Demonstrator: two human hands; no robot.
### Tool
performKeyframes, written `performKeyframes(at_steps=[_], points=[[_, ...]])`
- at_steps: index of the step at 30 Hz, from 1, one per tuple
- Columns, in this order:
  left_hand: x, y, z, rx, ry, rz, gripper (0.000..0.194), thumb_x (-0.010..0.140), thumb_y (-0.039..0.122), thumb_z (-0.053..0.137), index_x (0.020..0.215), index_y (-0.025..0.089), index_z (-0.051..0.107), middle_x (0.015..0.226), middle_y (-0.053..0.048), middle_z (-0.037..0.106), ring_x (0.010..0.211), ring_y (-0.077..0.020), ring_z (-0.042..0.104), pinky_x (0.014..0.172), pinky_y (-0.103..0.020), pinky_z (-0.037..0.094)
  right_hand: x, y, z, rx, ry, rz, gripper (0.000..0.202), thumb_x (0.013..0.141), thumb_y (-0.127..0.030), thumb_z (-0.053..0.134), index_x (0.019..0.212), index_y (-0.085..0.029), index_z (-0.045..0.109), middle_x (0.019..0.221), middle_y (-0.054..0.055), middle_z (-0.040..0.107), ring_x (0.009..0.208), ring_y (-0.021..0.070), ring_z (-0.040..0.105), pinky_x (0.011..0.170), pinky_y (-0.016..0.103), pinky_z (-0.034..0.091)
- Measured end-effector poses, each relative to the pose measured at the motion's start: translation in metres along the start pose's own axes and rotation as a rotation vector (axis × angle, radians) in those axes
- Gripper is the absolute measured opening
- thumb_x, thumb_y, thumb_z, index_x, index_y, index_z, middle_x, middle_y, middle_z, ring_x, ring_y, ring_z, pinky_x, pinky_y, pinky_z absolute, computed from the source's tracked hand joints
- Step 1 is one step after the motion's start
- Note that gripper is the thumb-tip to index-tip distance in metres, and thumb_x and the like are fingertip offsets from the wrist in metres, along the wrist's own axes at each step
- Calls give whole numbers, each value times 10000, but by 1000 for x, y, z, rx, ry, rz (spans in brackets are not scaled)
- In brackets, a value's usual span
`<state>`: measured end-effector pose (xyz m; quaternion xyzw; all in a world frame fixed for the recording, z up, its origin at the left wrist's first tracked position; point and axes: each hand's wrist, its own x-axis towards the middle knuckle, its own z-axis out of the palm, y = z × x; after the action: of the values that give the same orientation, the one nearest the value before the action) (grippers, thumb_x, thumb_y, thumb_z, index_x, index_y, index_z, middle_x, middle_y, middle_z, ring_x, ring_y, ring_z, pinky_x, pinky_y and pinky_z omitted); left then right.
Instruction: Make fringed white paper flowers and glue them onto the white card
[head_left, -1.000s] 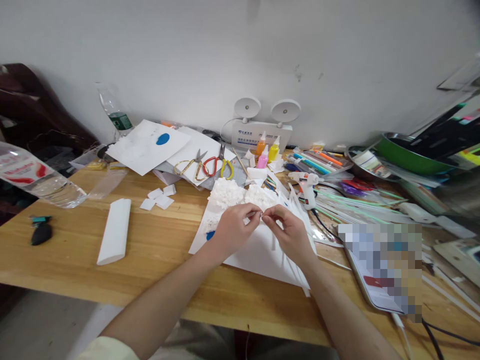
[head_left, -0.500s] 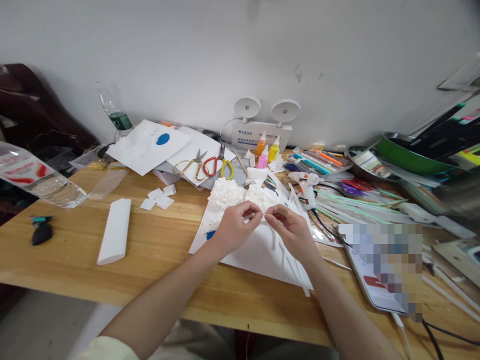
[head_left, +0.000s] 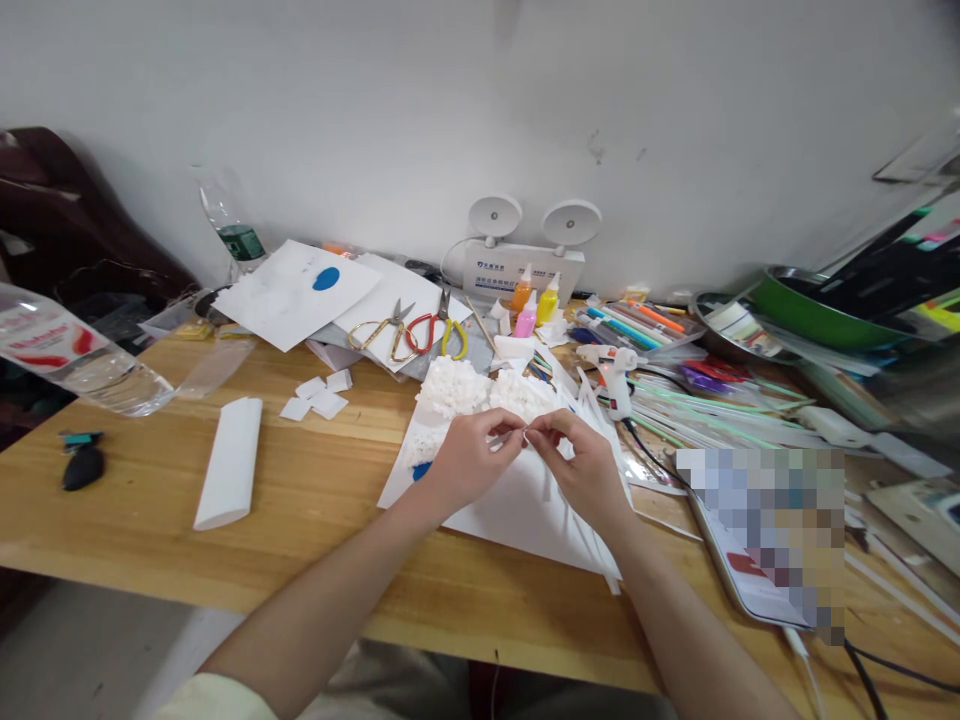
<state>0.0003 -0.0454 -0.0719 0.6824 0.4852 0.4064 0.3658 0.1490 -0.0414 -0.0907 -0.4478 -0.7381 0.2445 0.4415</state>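
My left hand (head_left: 480,450) and my right hand (head_left: 576,462) meet fingertip to fingertip over a white paper sheet (head_left: 499,515). Both are closed in a pinch on a tiny white piece (head_left: 526,433), which looks like the end of a thin strip; the fingers cover most of it. Just beyond the hands, fluffy white crumbly clumps (head_left: 452,385) lie on the sheet. Thin white strips (head_left: 598,535) rest beside and partly under my right hand. A blue patch (head_left: 421,470) shows at the left of the sheet.
To the left lie a folded white paper tube (head_left: 229,462), small white squares (head_left: 328,403) and a water bottle (head_left: 82,350). Scissors (head_left: 384,330) and pliers (head_left: 435,330) sit behind. A glue gun (head_left: 615,380), its cord, and a phone (head_left: 750,540) occupy the right.
My two hands have shifted very slightly toward me, and the fingertips have come a little closer together around the white piece. Everything else stays in place.
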Motion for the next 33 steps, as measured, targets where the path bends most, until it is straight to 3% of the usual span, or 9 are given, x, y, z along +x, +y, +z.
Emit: performKeyframes(at_steps=[8,21,33], points=[[-1,2,2,-63,27,-9,149,751,179,506,759,160,654,750,-29,697,730,-132,633,701,-229,469,-1,-5,1,-72,160,-55,51,777,-185,573,734,-196,599,664,10,573,596,135,498,569,267,416],[-1,-2,5,-96,13,2,155,750,187,518,850,166,635,811,-33,691,757,-135,634,704,-226,478,-3,0,5,-140,252,-130,60,781,-174,566,772,-196,620,715,32,581,674,160,539,602,289,441],[2,-3,4,-74,110,-9,80,724,172,530,738,156,608,723,-24,651,706,-120,608,698,-221,475,-1,0,2,98,20,18,68,829,-229,512,774,-201,539,721,12,548,671,142,511,618,276,422]])
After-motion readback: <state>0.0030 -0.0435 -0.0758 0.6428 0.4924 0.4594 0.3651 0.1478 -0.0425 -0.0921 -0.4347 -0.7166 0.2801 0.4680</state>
